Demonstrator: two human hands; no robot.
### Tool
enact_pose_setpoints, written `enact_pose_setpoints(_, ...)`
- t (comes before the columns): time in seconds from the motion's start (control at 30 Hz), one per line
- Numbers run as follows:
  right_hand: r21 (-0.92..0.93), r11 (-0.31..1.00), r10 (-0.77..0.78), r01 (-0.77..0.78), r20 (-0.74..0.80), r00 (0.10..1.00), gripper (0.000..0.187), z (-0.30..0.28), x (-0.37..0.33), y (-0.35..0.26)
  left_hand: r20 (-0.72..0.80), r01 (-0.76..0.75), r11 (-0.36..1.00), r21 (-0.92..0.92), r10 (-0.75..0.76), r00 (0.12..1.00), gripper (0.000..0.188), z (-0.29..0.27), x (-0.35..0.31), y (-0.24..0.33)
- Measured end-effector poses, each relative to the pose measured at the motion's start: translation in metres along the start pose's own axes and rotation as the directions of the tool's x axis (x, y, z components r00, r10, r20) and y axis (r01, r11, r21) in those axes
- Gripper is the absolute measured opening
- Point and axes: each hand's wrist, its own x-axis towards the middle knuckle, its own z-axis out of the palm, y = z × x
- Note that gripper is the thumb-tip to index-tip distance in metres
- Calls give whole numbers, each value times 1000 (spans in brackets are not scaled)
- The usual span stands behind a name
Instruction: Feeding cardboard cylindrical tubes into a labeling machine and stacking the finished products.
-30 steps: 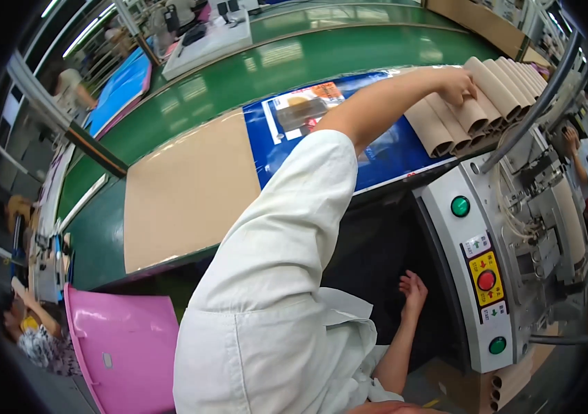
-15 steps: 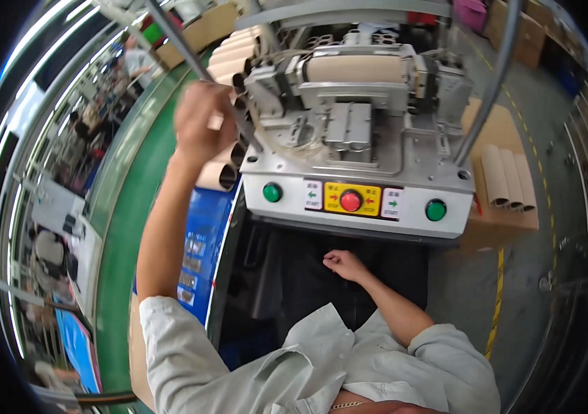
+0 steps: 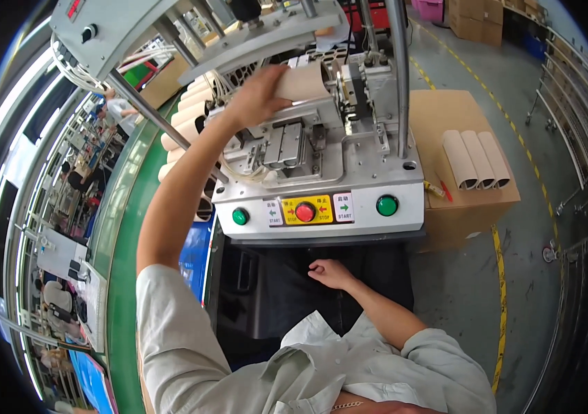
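My left hand (image 3: 258,99) grips the left end of a beige tube (image 3: 303,83) in the upper fixture of a grey bench machine (image 3: 370,165). Its thumb lies along the tube's near side, and the far fingers are partly hidden. At its right end, the tube stands a little apart from the right-hand clamp block (image 3: 354,90). Below the machine's front edge, my right hand (image 3: 332,274) rests over my lap, fingers curled in, with nothing seen in it.
The machine's front carries green buttons (image 3: 386,205) and a red button (image 3: 305,212). Metal posts (image 3: 399,83) rise at its sides. Several beige tubes (image 3: 187,124) lie to the left. On the right, a cardboard box (image 3: 470,214) bears more tubes (image 3: 474,160), a red pen and a yellow marker.
My left hand has moved from beside the left post onto the tube in the machine. The tube's right end has come away from the clamp. The view has shifted; my right hand stays at my lap.
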Motion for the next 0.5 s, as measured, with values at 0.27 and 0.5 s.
enact_pose_setpoints(0.27,346,933,-168,102,166,972,22,-64,-81,-116,-131,164,986,4,-162,978,82,-63,-171,148)
enact_pose_setpoints(0.5,495,838,-180,228,-143,973,22,-97,-73,-215,-142,324,929,-178,-350,926,84,-6,-304,162)
